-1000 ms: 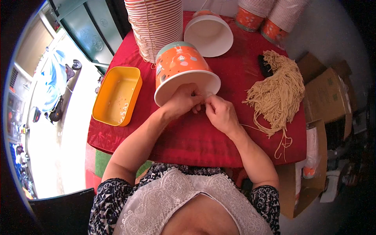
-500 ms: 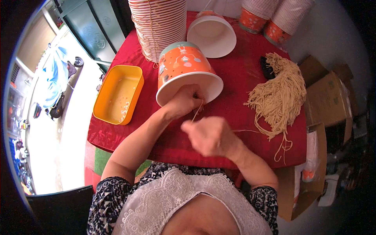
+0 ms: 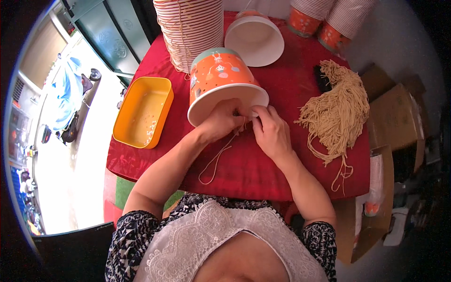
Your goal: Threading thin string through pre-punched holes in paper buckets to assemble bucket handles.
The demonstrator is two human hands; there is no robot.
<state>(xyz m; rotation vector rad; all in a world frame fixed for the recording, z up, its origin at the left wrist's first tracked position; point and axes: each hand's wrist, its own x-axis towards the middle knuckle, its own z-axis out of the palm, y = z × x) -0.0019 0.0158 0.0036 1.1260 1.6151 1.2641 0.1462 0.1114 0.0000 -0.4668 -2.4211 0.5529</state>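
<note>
A large orange paper bucket (image 3: 220,71) with a grey-green base band and little cartoon figures lies tilted on the table, its white-rimmed mouth toward me. Inside the mouth, my left hand (image 3: 224,118) is closed on a beige string (image 3: 217,160) near the rim. The string's loose end loops down onto the red cloth. My right hand (image 3: 272,134) pinches the bucket's rim at its right side, thumb and fingers together. The left fingertips are partly hidden.
A tall stack of nested buckets (image 3: 192,33) stands behind, beside another tipped white-lined bucket (image 3: 256,42). On the left sits a yellow tray (image 3: 163,101) with small white bits. A beige string bundle (image 3: 338,115) lies right on the red tablecloth (image 3: 253,181). Cardboard boxes (image 3: 394,117) stand beyond.
My right hand has let go of the string and moved up to the bucket's rim. The string's end now lies looped on the cloth. The left hand stays inside the mouth.
</note>
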